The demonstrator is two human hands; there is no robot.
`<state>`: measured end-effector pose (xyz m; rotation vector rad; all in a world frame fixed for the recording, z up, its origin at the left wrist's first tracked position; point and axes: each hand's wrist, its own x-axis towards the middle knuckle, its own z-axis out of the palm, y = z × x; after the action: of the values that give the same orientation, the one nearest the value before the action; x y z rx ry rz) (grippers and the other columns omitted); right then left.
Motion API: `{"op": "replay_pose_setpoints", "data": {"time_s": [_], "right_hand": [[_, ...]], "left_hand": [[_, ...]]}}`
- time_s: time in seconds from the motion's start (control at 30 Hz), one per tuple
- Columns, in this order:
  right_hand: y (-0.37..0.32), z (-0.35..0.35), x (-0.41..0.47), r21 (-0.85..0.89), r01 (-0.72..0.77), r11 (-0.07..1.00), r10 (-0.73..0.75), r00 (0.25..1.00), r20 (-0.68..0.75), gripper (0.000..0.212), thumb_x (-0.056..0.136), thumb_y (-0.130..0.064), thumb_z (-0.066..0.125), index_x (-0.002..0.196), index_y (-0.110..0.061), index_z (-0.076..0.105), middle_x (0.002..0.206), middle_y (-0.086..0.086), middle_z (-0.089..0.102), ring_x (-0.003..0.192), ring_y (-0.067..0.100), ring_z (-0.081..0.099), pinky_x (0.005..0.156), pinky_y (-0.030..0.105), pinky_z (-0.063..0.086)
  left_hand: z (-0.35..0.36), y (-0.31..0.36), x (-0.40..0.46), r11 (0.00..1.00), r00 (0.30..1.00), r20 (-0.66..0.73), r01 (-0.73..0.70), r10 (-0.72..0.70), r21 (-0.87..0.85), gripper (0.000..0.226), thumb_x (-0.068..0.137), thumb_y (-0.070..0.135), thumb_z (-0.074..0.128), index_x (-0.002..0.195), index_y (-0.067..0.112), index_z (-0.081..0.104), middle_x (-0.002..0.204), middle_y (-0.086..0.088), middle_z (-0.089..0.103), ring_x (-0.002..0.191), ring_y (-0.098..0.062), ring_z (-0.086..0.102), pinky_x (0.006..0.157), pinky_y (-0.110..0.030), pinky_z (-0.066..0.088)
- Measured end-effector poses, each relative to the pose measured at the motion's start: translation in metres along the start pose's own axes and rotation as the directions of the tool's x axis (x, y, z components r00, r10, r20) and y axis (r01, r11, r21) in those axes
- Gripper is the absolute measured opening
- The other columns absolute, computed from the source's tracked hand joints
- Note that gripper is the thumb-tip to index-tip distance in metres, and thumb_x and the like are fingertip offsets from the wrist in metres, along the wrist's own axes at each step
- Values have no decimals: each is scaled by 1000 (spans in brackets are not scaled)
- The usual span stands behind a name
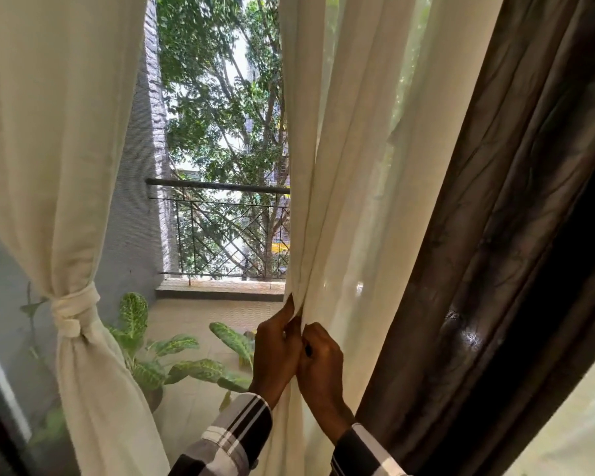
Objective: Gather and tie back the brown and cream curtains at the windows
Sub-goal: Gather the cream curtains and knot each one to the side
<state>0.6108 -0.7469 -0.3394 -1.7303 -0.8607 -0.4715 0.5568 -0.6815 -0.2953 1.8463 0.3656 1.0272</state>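
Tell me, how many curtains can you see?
3. A cream curtain on the left, tied in a knot. A second cream curtain in the middle, pinched at its edge by both hands. A brown curtain on the right. More may hang out of view.

bright daylight through the window point(220, 132), soft focus, wide-angle bending at edges

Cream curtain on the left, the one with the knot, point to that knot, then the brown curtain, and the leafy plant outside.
Knot point(70, 312): head view, on the tied cream band cinching the left curtain.
Brown curtain point(502, 235): head view, on its middle folds at right.
Leafy plant point(172, 359): head view, on a variegated leaf.
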Motion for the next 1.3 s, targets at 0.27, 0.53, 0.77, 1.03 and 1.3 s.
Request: {"op": "replay_pose_setpoints", "data": {"time_s": [0.27, 0.53, 0.77, 1.03, 1.3], "right_hand": [[7, -18, -3, 52, 93, 994, -103, 962, 253, 19, 95, -32, 60, 107, -20, 68, 95, -5, 69, 84, 2, 63, 75, 23, 56], [32, -51, 55, 133, -325, 936, 320, 946, 56, 102, 67, -65, 74, 151, -27, 31, 147, -6, 36, 127, 10, 47, 102, 32, 47], [39, -51, 104, 222, -490, 843, 442, 867, 232, 132, 53, -77, 77, 156, -33, 6, 160, -8, 19, 146, 14, 24, 115, 39, 31], [30, -35, 117, 311, -468, 827, 315, 845, 433, 80, 68, -50, 80, 139, -26, 51, 114, 4, 68, 117, 13, 61, 104, 33, 47], [36, -26, 129, 220, -491, 843, 487, 870, 77, 130, 59, -63, 83, 156, -31, 4, 163, -3, 6, 149, 20, 14, 118, 44, 29]], "left_hand": [[3, -1, -4, 995, 996, -93, 8, 1, 98, 16, 92, 15, 58, 102, 19, 69, 73, 15, 66, 71, 2, 65, 60, -6, 43], [-5, -4, -3, 974, 982, -170, -37, 77, 224, 24, 91, 6, 55, 110, 14, 70, 82, -3, 73, 68, -15, 65, 57, -2, 35], [-16, -6, 3, 964, 976, -208, -10, 67, 264, 20, 88, 2, 57, 100, 12, 70, 78, -4, 72, 63, -16, 61, 53, -5, 35], [-29, -5, 19, 953, 972, -219, -15, 84, 301, 20, 89, 0, 56, 100, 8, 70, 84, -5, 72, 66, -11, 58, 58, 2, 35], [-31, -4, 19, 948, 964, -233, -49, 128, 316, 20, 88, 0, 57, 101, 9, 70, 81, -2, 72, 65, -5, 54, 59, 2, 35]]}}
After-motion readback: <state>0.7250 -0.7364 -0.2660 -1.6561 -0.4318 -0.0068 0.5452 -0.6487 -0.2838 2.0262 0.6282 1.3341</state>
